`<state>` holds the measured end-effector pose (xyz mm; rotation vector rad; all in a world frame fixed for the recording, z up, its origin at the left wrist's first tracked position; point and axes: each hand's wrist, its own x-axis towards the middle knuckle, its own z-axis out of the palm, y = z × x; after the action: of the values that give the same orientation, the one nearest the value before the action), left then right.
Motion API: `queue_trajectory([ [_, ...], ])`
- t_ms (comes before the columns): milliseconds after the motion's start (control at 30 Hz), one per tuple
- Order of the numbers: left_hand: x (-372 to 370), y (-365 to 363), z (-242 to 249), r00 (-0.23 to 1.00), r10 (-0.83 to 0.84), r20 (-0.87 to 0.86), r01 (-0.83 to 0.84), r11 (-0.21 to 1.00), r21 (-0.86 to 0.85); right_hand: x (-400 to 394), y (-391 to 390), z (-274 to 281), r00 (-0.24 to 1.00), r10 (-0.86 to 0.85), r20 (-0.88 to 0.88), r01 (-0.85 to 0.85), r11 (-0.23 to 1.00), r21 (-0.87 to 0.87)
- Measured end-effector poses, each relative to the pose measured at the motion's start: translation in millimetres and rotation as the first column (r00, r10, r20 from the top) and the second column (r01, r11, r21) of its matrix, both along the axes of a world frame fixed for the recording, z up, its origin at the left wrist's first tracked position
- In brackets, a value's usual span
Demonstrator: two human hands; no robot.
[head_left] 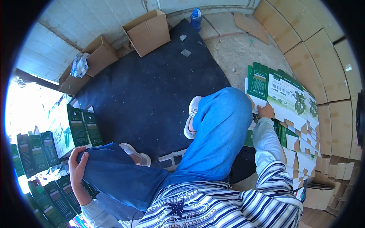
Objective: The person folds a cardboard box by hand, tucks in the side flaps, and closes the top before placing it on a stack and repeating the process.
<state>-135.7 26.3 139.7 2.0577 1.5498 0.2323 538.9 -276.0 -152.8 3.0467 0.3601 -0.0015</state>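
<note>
Right hand (266,111) on the corner, fingers closed on the printed carton (283,93)!
It lies flat atop the stack (304,148) at the person's right; a level lift should spare the flaps snagging, while the left hand (78,169) rests on the knee (97,163), fingers loosely open.

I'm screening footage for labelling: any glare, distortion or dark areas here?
Head view: the picture's left side is blown out white behind the standing green boxes; head view: black vignetting fills the corners; head view: wide-angle distortion bows the brown carton wall; head view: small print on the flattened cartons is unreadable.
</note>
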Motion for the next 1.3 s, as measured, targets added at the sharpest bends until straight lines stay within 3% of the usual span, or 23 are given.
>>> queue_trajectory([
  [200, -2.4, -0.5, 0.7, 1.0, 0.016, 0.027, -0.016, 1.0, -0.004, 20.1, -21.1, -13.7, 0.966, 0.153, -0.208, -0.102, 0.966, 0.238],
  [300, -2.3, -0.6, 0.3, 0.999, 0.016, 0.037, -0.016, 1.0, 0.0, 34.3, -26.1, -32.3, 0.932, 0.065, -0.355, 0.09, 0.911, 0.402],
  [400, -1.3, 0.4, 0.3, 0.999, 0.009, 0.04, -0.009, 1.0, -0.003, 37.0, -26.8, -41.2, 0.953, 0.069, -0.294, 0.063, 0.906, 0.418],
  [467, -0.7, 0.8, 1.3, 0.999, 0.015, 0.033, -0.014, 1.0, -0.017, 65.3, -36.9, -71.8, 0.943, 0.304, -0.137, -0.286, 0.949, 0.133],
  [500, -1.0, 1.7, 0.8, 0.999, 0.016, 0.035, -0.015, 1.0, -0.017, 69.3, -33.6, -71.6, 0.898, 0.43, -0.088, -0.435, 0.9, -0.033],
  [533, -1.9, 2.2, 0.0, 0.999, 0.018, 0.037, -0.017, 1.0, -0.017, 70.8, -29.9, -73.2, 0.924, 0.316, -0.216, -0.25, 0.926, 0.282],
  [567, -2.8, 2.1, -0.6, 0.999, 0.02, 0.038, -0.02, 1.0, -0.017, 71.1, -25.9, -75.8, 0.898, 0.237, -0.37, -0.001, 0.844, 0.537],
  [600, -2.7, 1.8, -0.8, 0.999, 0.017, 0.046, -0.016, 1.0, -0.017, 73.3, -23.4, -79.0, 0.825, 0.205, -0.526, 0.277, 0.665, 0.693],
  [633, -2.3, 1.8, -1.0, 0.998, 0.014, 0.054, -0.014, 1.0, -0.017, 68.3, -14.8, -89.5, 0.812, 0.314, -0.492, 0.374, 0.368, 0.851],
  [667, -2.3, 1.6, -1.2, 0.998, 0.013, 0.062, -0.012, 1.0, -0.016, 72.7, -12.2, -90.8, 0.757, 0.224, -0.614, 0.512, 0.381, 0.77],
  [733, -4.0, 1.2, -2.2, 0.998, 0.011, 0.062, -0.011, 1.0, -0.008, 50.6, 9.2, -39.2, 0.58, 0.04, -0.813, 0.749, 0.364, 0.553],
  [867, -10.2, 1.4, -5.2, 0.999, 0.007, 0.053, -0.007, 1.0, 0.01, 49.6, 19.9, 3.9, 0.698, 0.201, -0.688, 0.612, 0.331, 0.718],
  [1000, -10.1, 2.9, -8.3, 1.0, 0.002, -0.001, -0.002, 0.998, 0.064, 39.9, 35.2, 92.6, 0.785, 0.345, -0.514, 0.455, 0.242, 0.857],
  [1167, 19.3, -1.0, -7.7, 0.985, -0.022, -0.173, 0.08, 0.94, 0.333, 12.2, 65.2, 207.4, 0.745, 0.504, -0.436, 0.403, 0.181, 0.897],
  [1300, 59.0, 6.8, -12.9, 0.978, -0.21, -0.001, 0.196, 0.912, 0.359, -17.1, 99.1, 276.9, 0.64, 0.655, -0.402, 0.431, 0.128, 0.893],
])
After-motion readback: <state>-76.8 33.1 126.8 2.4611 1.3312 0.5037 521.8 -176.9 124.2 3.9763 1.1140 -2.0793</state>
